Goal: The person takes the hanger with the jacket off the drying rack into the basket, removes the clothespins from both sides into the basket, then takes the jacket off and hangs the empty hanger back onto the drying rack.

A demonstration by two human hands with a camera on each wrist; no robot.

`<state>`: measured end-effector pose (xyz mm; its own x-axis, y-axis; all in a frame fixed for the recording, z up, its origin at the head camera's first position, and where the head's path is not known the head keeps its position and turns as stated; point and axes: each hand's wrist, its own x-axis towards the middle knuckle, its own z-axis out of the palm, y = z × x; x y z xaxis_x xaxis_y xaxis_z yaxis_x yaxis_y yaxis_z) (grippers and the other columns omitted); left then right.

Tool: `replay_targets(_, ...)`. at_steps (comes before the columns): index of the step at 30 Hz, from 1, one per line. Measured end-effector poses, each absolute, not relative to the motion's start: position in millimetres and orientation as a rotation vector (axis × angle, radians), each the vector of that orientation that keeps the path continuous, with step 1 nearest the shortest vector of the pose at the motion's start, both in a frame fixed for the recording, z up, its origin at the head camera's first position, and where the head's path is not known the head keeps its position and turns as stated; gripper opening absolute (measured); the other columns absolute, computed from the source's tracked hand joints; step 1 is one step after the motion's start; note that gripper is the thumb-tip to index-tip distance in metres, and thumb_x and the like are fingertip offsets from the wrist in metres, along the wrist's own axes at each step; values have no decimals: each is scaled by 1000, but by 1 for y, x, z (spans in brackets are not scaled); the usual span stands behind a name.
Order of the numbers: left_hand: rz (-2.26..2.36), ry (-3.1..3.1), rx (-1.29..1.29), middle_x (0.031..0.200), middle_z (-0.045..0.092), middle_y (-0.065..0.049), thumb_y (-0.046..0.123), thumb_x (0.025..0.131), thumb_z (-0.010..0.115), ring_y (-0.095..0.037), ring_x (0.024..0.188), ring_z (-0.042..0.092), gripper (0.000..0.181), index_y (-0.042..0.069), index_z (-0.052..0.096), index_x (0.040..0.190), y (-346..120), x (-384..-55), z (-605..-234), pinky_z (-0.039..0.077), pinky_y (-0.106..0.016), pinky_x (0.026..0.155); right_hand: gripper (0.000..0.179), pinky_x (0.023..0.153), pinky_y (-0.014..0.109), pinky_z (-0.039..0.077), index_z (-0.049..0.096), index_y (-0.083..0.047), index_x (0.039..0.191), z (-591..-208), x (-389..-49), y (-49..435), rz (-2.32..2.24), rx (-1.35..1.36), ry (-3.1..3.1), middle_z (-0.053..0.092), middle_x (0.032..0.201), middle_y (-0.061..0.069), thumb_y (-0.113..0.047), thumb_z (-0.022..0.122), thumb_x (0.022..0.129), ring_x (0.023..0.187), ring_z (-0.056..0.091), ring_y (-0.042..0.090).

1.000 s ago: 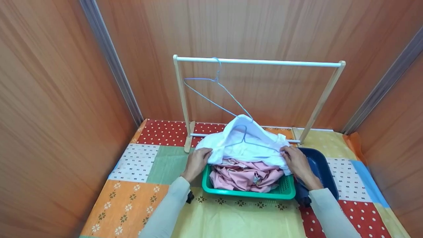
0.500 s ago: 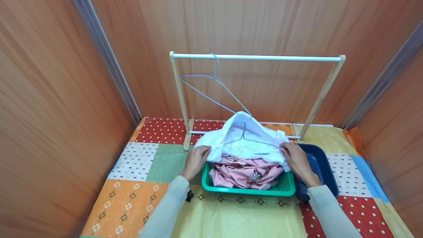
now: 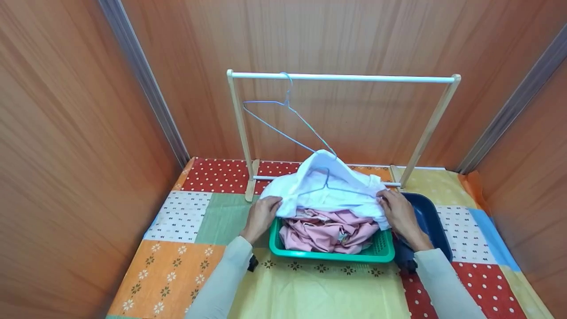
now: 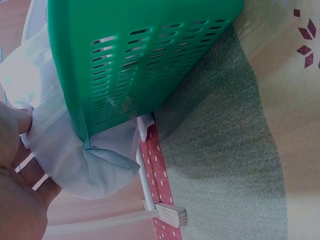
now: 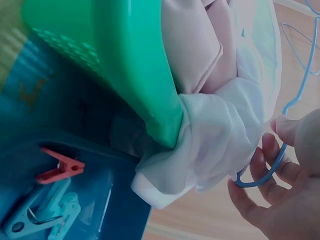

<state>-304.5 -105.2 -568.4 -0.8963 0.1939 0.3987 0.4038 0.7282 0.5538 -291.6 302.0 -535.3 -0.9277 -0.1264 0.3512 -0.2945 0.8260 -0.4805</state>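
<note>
A white garment (image 3: 341,201) is draped over the back of a green basket (image 3: 332,256), partly covering bunched pink fabric (image 3: 316,235) inside. A blue wire clothes hanger (image 3: 327,182) lies at the garment's opening, its hook pointing up. My left hand (image 3: 262,218) pinches the garment's left side; in the left wrist view, the left hand (image 4: 20,200) has its thumb on the white cloth. At the other side is my right hand (image 3: 398,215). The right wrist view shows that right hand (image 5: 285,185) with fingers curled round the hanger's end (image 5: 260,181), close against the cloth.
Behind the basket stands a rack (image 3: 354,78) with a second wire hanger (image 3: 279,130) on its bar. A dark blue tray (image 3: 427,217) sits to the right, holding a red clothespin (image 5: 60,167) and blue clothespins (image 5: 45,210). Wood-grain panels (image 3: 75,133) enclose the patchwork cloth (image 3: 177,274).
The head view has shifted slightly. Both hands keep their hold on the garment and hanger with hardly any movement; the hanger's hook sits a touch lower than half a second ago.
</note>
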Motion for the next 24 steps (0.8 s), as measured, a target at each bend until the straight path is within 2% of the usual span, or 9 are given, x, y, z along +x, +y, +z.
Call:
replay_targets(8,-974,-2658,-464,115,73,-5,19,99,58,-21,109,69,23,12,72,116,-103,-303,-568,55,-38,93,11,86,55,50,65,-7,105,-531,-290,308,722,368,-2668,68,105,17,-11,58,98,97,63,36)
replay_targets(18,-996,-2673,-439,117,73,-5,20,99,59,-21,110,68,23,12,71,117,-105,-303,-572,55,-39,93,16,91,56,48,65,-9,111,-521,-288,318,749,345,-2712,67,114,14,-16,55,101,103,60,34)
replay_targets(24,-1006,-2698,-394,120,72,-6,21,99,59,-23,112,67,26,11,70,120,-106,-301,-575,54,-41,94,15,87,54,49,65,-4,108,-518,-290,324,702,378,-2660,68,109,18,-13,58,99,96,60,36)
